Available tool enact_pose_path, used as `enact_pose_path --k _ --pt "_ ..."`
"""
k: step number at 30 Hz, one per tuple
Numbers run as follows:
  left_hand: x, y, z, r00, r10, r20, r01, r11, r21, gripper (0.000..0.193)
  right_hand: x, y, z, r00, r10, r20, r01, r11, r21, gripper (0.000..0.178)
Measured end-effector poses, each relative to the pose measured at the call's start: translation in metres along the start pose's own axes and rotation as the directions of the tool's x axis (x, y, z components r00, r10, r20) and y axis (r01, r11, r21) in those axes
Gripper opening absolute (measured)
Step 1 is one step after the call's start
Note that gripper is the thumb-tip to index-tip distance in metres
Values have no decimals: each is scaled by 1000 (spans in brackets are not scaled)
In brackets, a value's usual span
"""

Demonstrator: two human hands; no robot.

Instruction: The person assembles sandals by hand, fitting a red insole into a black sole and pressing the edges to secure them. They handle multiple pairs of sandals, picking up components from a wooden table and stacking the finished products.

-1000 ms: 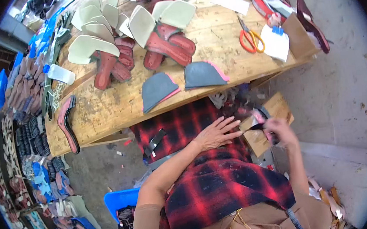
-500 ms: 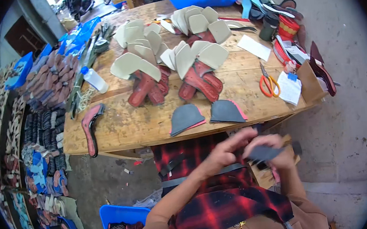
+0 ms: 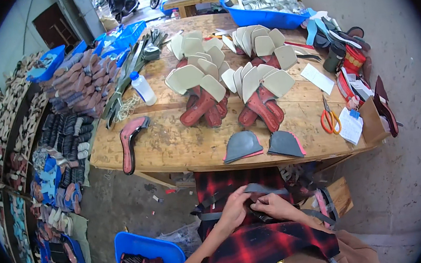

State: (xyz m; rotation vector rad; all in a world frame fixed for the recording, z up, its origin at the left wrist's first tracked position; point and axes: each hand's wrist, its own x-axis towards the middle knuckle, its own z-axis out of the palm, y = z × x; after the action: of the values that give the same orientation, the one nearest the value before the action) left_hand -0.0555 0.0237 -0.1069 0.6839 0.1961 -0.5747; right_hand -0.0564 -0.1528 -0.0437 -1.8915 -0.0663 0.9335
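Note:
Both my hands are together over my lap, in front of the table's near edge. My left hand [image 3: 233,209] is closed, with its fingers gripping one end of a curved dark grey piece [image 3: 266,189], like a strap or shoe part. Close beside it, my right hand [image 3: 277,208] is bent in a pinch at the lower, darker side of that piece. The exact edge it grips is hidden by the fingers. Under the hands lies red and black plaid cloth [image 3: 282,241]. Two dark grey half-round piles with pink edges, a left pile [image 3: 243,145] and a right pile [image 3: 285,143], rest at the table's front.
The wooden table [image 3: 181,147] bears red sandal soles [image 3: 260,109] topped with beige pads [image 3: 271,81], orange-handled scissors [image 3: 329,120], a blue-capped bottle [image 3: 143,89] and a curved shoe sole [image 3: 129,142]. A blue bin [image 3: 173,244] stands lower left; crowded shelves [image 3: 21,144] line the left.
My hands have come down and left to my lap. The dark grey piece, raised in my right hand before, is now between both hands. The view has shifted, showing more of the room's far side.

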Motion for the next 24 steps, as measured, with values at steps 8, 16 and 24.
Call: enact_pose_path --k 8,16,24 --pt "-2 122 16 871 456 -185 -491 828 -271 27 -42 -29 -27 995 -101 -6 100 987 -126 32" --pt "-103 348 -97 424 847 -320 -888 458 35 23 -155 76 -161 904 160 -397 -259 943 -210 32" --pt "-134 335 -21 655 755 11 -754 655 -53 34 -68 84 -86 810 -228 -540 301 952 49 26"
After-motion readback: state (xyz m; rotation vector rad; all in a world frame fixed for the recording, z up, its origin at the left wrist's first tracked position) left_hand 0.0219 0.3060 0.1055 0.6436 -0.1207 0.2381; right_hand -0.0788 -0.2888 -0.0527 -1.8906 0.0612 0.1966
